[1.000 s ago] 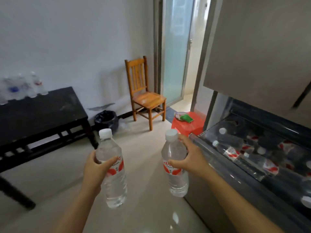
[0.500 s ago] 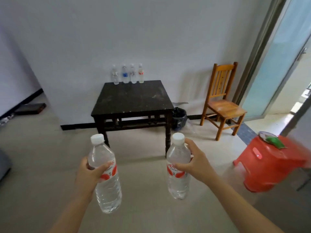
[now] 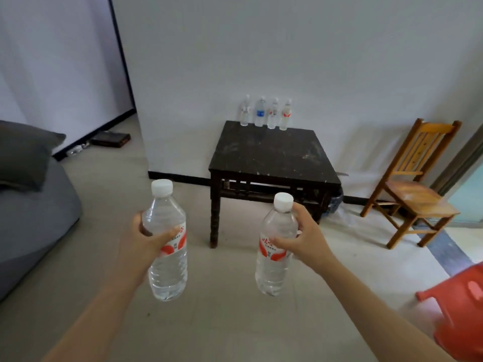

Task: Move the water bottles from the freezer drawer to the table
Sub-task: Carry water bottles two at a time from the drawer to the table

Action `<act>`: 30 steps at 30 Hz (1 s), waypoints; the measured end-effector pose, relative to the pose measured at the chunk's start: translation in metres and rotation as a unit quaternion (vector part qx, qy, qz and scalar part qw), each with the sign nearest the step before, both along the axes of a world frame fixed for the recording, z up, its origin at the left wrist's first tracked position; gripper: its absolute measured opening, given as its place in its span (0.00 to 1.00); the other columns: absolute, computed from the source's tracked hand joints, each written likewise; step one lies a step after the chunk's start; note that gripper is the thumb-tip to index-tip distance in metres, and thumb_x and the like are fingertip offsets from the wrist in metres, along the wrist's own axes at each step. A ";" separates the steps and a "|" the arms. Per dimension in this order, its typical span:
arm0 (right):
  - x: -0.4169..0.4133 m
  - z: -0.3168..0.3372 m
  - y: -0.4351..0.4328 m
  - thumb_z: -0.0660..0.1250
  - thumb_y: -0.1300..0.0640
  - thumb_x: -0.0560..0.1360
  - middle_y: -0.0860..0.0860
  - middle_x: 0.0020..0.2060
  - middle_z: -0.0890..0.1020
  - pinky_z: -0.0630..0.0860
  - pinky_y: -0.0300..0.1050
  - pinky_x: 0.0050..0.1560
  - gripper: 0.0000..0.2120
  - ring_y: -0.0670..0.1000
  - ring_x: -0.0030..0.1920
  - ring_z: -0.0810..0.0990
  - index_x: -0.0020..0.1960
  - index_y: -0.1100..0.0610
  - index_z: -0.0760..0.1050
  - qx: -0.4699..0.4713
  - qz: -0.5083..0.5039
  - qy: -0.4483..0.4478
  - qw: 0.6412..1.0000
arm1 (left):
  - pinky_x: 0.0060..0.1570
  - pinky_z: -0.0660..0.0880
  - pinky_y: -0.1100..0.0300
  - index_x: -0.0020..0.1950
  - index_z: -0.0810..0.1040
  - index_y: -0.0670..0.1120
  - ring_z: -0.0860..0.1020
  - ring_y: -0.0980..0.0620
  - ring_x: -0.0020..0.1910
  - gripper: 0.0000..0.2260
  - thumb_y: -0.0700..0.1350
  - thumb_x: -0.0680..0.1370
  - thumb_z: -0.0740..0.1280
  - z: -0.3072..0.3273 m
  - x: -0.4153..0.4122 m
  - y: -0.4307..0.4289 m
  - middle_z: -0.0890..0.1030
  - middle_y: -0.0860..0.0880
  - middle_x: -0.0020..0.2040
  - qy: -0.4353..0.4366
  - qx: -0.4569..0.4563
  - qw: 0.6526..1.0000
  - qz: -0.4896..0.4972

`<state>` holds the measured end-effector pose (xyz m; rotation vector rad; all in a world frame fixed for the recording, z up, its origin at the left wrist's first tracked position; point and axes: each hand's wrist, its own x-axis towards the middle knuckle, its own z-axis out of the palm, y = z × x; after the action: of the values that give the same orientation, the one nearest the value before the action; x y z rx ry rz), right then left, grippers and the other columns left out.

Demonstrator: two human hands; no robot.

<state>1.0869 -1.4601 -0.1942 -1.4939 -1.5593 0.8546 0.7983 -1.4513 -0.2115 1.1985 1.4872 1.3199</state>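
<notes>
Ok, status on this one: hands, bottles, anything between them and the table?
Left hand grips left bottle, right hand grips right bottle, both upright, capped. Four bottles stand at far edge of table. Path looks open; wooden chair off right.

Ahead of you the table (image 3: pixel 271 155) carries four bottles (image 3: pixel 260 112) along its far edge, a chair (image 3: pixel 415 190) to its right.

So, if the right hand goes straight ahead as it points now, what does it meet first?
The right hand would probably meet the table at its near edge; nothing shows between, but depth is unclear.
</notes>
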 end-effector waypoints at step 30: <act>-0.299 -0.013 0.388 0.75 0.58 0.64 0.37 0.50 0.71 0.73 0.43 0.55 0.33 0.46 0.55 0.73 0.61 0.42 0.60 -0.002 0.199 -0.026 0.980 | 0.53 0.76 0.41 0.56 0.71 0.40 0.79 0.39 0.50 0.22 0.41 0.66 0.76 -0.031 -0.286 0.300 0.79 0.38 0.53 -0.010 0.025 0.977 0.214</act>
<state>0.7880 -1.0718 -0.2073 -1.2309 -1.9342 1.0487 0.5125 -1.1510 -0.2426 0.9201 1.7711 1.6526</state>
